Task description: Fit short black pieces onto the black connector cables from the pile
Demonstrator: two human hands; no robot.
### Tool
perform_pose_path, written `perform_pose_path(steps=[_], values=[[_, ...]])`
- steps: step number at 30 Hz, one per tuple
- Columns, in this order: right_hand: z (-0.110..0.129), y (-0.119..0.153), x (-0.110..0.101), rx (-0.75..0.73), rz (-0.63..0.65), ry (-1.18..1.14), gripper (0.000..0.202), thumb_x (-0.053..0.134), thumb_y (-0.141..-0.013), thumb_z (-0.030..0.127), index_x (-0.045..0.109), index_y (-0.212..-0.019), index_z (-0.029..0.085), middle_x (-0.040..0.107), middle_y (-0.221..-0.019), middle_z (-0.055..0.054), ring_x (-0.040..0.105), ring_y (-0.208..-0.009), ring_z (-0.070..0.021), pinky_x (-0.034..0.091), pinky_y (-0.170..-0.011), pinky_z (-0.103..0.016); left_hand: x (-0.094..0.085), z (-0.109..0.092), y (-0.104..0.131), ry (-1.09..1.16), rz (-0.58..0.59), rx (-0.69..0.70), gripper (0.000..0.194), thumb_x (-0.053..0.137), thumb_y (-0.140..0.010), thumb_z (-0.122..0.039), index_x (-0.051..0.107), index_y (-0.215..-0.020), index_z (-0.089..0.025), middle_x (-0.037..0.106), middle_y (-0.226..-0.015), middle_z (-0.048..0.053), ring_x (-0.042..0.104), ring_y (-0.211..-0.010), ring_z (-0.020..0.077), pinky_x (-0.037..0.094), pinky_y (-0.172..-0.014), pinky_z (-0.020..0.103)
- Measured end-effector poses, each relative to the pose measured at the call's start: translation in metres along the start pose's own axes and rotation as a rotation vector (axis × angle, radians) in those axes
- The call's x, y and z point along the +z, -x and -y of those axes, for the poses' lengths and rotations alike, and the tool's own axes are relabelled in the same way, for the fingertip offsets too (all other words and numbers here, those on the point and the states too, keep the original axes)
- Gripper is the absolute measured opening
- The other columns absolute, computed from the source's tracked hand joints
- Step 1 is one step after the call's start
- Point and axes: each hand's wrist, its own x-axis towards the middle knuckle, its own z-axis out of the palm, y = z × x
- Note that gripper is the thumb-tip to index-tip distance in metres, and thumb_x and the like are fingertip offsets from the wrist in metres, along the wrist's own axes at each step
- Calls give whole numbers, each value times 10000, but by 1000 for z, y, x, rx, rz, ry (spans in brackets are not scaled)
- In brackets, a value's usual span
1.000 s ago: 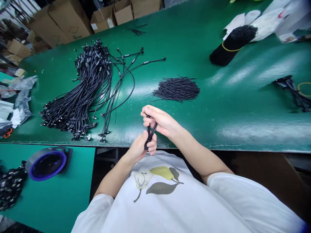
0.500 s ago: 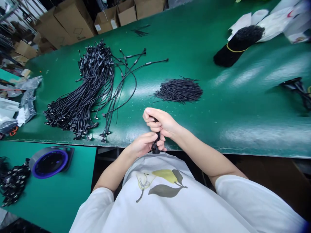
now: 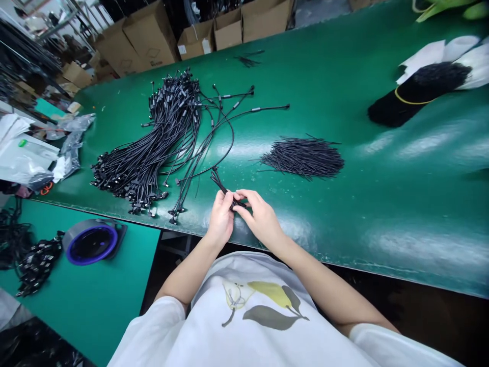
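- Green tabletop (image 3: 313, 97) fills my view: cable pile (image 3: 145, 153) at ten o'clock, strands (image 3: 303, 157) at two.
- Bundle (image 3: 219, 182) has swung, one end now toward eleven o'clock; I judge that end reachable while its lower part is steadied.
- My left hand (image 3: 221, 219) pinches it between thumb and fingers; my right hand (image 3: 263, 219) pinches lower down.
- Boxes (image 3: 229, 38) stand beyond the far edge at twelve, contents unseen.

No legible text — markings on cardboard box (image 3: 151, 35) blurred
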Motion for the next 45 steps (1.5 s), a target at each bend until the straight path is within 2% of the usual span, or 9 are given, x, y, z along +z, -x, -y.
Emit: perform_pose_path(steps=[8, 14, 21, 26, 28, 31, 36, 41, 45], values=[[1, -6, -10, 122, 64, -164, 361, 601, -857, 294, 537, -1209, 246, 565, -1210, -82, 633, -925, -185, 552, -855, -377, -2, 2, 3, -62, -28, 105, 273, 667, -829, -409, 517, -897, -190, 635, -841, -2, 613, -878, 141, 458, -853, 285], [16, -3, -7, 173, 58, -271, 233, 483, -930, 412, 539, -1032, 211, 542, -1022, -61, 611, -632, -116, 553, -584, -289, -1, 10, 2, -141, -144, 158, 279, 666, -828, -414, 538, -962, -205, 573, -796, -30, 562, -702, 91, 449, -673, 204], [11, -1, -14, 349, 164, -438, 308, 571, -868, 459, 440, -1016, 222, 529, -809, 39, 503, -421, -67, 362, -333, -187, 2, -10, 12, -160, 21, 31, 446, 529, -876, -578, 616, -957, -148, 471, -654, -24, 512, -639, 110, 469, -649, 237], [21, -23, -43, 215, 49, -664, 578, 745, -727, 535, 513, -1170, 246, 572, -1123, -65, 634, -892, -152, 527, -654, -228, 5, -5, 27, -129, 250, -237, 491, 552, -843, -605, 600, -884, -118, 407, -573, -50, 466, -534, 102, 503, -577, 277], [29, -29, -46, 251, 102, -812, 513, 736, -740, 543, 561, -1104, 227, 599, -929, -21, 610, -700, -104, 490, -561, -199, 6, -1, 32, -96, 363, -390, 453, 590, -835, -570, 592, -898, -121, 445, -607, -41, 496, -531, 104, 516, -568, 287], [35, -31, -43, 352, 44, -986, 408, 692, -784, 557, 585, -896, 179, 406, -592, 89, 293, -372, -10, 255, -343, -142, 4, -1, 37, 7, 454, -566, 345, 644, -843, -443, 596, -945, -118, 470, -668, -32, 502, -542, 84, 514, -572, 260], [32, -29, -39, 464, 57, -1133, 480, 683, -765, 611, 582, -907, 164, 403, -653, 87, 158, -377, 14, 100, -312, -138, 8, -6, 42, 198, 491, -818, 313, 720, -789, -375, 618, -860, -88, 426, -648, -35, 553, -666, 116, 550, -824, 391], [22, -26, -42, 476, -24, -1025, 472, 602, -808, 648, 508, -865, 189, 459, -742, 53, 186, -398, -2, 95, -319, -152, 18, 8, 48, 194, 405, -804, 295, 735, -760, -355, 569, -805, -115, 365, -621, -65, 344, -450, 27, 370, -448, 167], [11, -8, -59, 112, -71, -326, 308, 455, -956, 488, 544, -908, 197, 561, -802, -11, 497, -555, -90, 454, -509, -231, 12, 15, 45, -32, 343, -652, 385, 726, -740, -464, 533, -752, -131, 321, -555, -86, 289, -402, 28, 233, -402, 173]])
